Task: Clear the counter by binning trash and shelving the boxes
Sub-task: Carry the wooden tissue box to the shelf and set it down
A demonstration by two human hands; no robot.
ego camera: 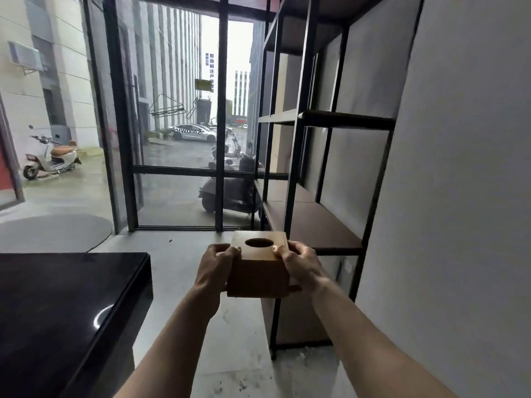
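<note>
A square wooden box (258, 275) with an oval hole in its top is held in the air in front of me, over the floor. My left hand (215, 268) grips its left side and my right hand (301, 267) grips its right side, thumbs on the lid. The box hangs just left of a black metal shelving unit (296, 156), near the front corner of its brown lower shelf board (313, 225). A glossy black counter (66, 305) lies at the lower left; the part in view carries nothing.
The shelving unit runs along the grey wall (459, 196) on the right, with bare boards at several heights. Ahead stands a black-framed glass door (221, 124) with scooters outside. Grey floor (184, 248) lies between counter and shelves.
</note>
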